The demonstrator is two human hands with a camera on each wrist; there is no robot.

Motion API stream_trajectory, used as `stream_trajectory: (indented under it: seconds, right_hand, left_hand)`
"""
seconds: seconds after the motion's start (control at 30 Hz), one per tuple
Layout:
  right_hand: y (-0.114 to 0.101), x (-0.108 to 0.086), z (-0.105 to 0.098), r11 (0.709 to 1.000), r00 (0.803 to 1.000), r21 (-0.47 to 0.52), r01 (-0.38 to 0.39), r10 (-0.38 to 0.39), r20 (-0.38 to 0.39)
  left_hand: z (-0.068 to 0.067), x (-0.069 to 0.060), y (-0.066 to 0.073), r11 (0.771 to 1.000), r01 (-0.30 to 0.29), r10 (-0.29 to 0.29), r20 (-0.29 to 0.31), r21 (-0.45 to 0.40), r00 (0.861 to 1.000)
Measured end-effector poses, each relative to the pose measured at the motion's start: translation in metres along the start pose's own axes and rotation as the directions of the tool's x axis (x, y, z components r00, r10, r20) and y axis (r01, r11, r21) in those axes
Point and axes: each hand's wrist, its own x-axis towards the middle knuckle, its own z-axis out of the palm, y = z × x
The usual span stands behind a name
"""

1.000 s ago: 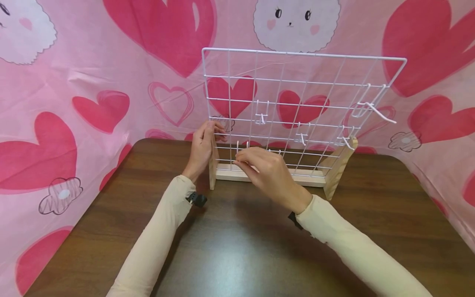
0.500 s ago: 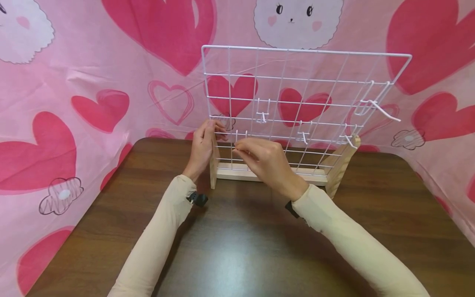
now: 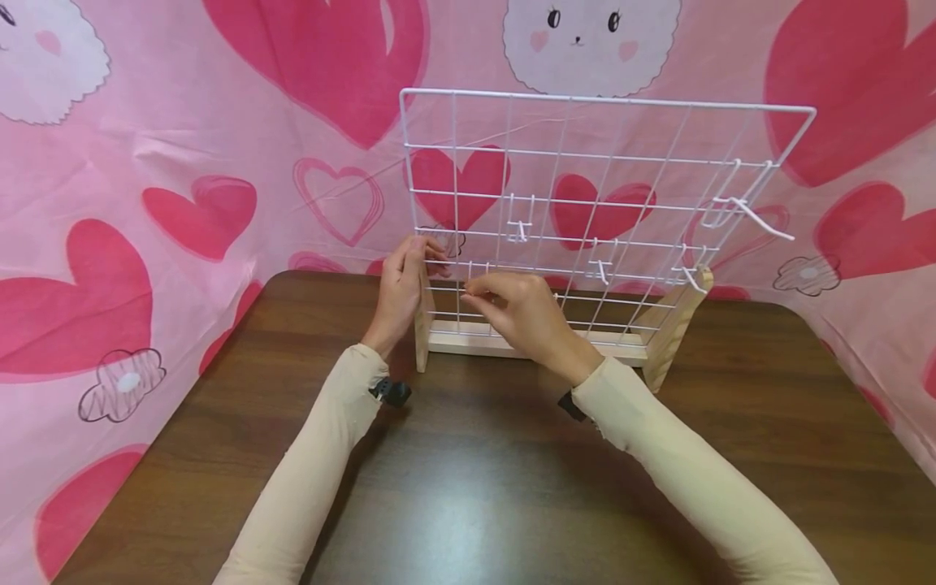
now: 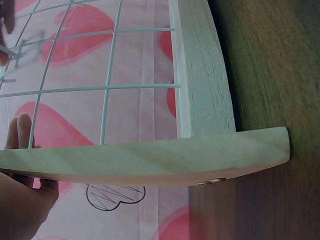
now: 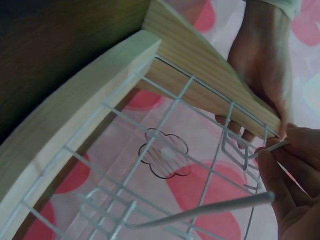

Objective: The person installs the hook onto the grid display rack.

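A white wire grid panel [image 3: 570, 99] stands in a wooden base on the table. My left hand [image 3: 399, 284] holds the upper end of the base's left wooden side piece [image 3: 422, 337]; its fingers reach behind the wood in the left wrist view. My right hand [image 3: 537, 321] is at the grid's lower left, pinching the prong of a white wire hook [image 5: 245, 159] between thumb and fingertips. In the right wrist view the hook's looped back lies against the grid wires. Whether its upper ends sit over a wire is hard to tell.
Other white hooks hang on the grid: a long-pronged one [image 3: 760, 219] at upper right, and smaller ones at the middle [image 3: 519, 232], lower middle [image 3: 602, 272] and lower right [image 3: 691, 280]. A pink heart-patterned cloth [image 3: 219, 122] rises behind the brown table [image 3: 468, 487].
My right hand has moved slightly upward with the hook against the grid, mostly in the first half second. The left hand stays on the side piece.
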Motion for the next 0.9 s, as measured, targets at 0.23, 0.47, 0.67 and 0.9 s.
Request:
stream_trajectory:
  seconds: [0.23,0.47,0.67,0.9]
  right_hand:
    - [0.001,-0.007,-0.001,0.999,0.994,-0.030,-0.038,0.041,0.099]
    - [-0.013,-0.019,-0.004,0.991,0.964,-0.123,-0.061,0.090,0.248]
    - [-0.027,-0.035,-0.009,0.989,0.971,-0.149,0.002,0.034,0.238]
    - [-0.039,-0.060,-0.023,0.984,0.970,-0.164,0.076,-0.035,0.239]
  left_hand:
    - [0.001,0.001,0.001,1.000,-0.002,0.002,-0.009,0.004,1.000]
    - [0.000,0.000,-0.001,1.000,0.011,-0.011,-0.007,-0.015,1.000]
    - [-0.005,0.002,-0.015,1.000,-0.001,0.001,-0.013,0.003,1.000]
    - [-0.015,0.002,-0.031,0.999,0.015,-0.013,-0.038,0.047,0.999]
